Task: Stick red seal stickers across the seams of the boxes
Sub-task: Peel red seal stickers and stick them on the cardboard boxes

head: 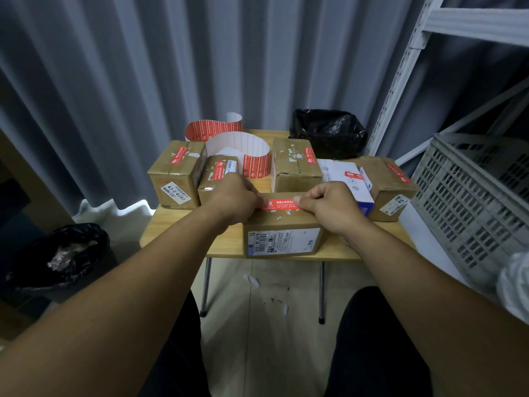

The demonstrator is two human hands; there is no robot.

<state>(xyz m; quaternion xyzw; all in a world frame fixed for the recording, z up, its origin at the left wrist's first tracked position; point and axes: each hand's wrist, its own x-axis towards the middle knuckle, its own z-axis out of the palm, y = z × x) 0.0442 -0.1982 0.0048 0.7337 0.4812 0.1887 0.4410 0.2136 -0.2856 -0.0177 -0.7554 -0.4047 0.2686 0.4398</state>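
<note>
Both ends held, long axis running left to right.
On the light wooden bench (pixel 226 242), at its near edge, stands a brown cardboard box (pixel 283 224) with a white label on its front. The left hand (pixel 237 197) and the right hand (pixel 329 206) sit over the box top at opposite sides. Each grip is closed, with curled fingers and thumb on one end of the red rectangular paper seal sticker (pixel 282 204). The sticker lies level with the box top, its length spanning straight from one grip to the other, so neither hand is nearer than the other. I cannot tell whether it already adheres, and the seam beneath it is not clear. The coming move likely means pressing it down evenly from both ends.
</note>
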